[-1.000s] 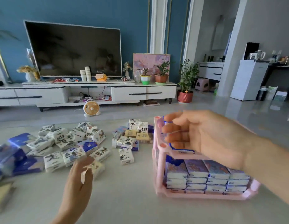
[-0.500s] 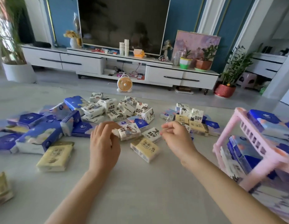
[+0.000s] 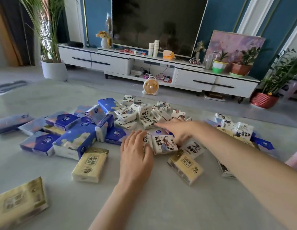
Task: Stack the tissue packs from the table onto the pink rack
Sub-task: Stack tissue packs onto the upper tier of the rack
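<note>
Many tissue packs lie scattered on the pale table: blue packs at the left, white printed packs in the middle, cream packs nearer me. My left hand grips the left side of a tilted white printed pack. Just behind that pack, my right hand reaches leftward with straight fingers over the white pile. Only a sliver of the pink rack shows at the right edge.
Another cream pack lies under my right forearm, and one sits at the near left corner. More packs lie at the far right. Beyond the table stand a TV cabinet, a small fan and potted plants.
My view swung left from the rack to the pile. My right hand left the rack and stretched out over the white packs. My left hand kept its white pack.
</note>
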### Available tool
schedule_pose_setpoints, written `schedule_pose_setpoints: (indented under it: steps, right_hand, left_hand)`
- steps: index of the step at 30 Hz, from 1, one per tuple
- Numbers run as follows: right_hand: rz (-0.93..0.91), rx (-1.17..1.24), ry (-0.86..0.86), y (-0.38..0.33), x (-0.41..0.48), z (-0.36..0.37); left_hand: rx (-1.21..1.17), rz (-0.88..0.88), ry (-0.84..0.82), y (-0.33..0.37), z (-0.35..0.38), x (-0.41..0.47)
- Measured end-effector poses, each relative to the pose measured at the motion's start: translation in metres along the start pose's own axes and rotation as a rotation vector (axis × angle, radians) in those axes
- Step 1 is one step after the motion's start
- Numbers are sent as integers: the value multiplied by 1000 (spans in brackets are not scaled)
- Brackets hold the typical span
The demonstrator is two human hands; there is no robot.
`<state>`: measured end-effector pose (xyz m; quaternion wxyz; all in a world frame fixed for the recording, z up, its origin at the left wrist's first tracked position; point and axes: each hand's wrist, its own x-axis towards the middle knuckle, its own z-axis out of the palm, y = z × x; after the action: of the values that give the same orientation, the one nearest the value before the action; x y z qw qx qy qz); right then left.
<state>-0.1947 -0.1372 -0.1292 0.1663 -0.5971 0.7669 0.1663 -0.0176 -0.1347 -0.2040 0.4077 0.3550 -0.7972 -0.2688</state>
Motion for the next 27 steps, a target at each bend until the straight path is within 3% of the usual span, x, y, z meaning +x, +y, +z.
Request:
schedule_pose_setpoints:
  steps: [6, 11, 15, 22, 27]
  right_hand:
    - [-120, 231, 45, -1, -3, 10]
    - [-85, 199, 130, 2, -15, 31]
    - [-42, 141, 325, -8, -21, 51]
    - [-76, 435, 426, -15, -22, 59]
    - [-105, 505, 524, -22, -23, 58]
  left_hand:
    - [-23, -18, 112, -7, 4, 3]
    - [-11, 4, 189, -6, 3, 3]
    - [-41, -7, 252, -2, 1, 3]
    - [-57, 13, 228, 0, 0, 2]
    - [107, 75, 172, -5, 3, 0]
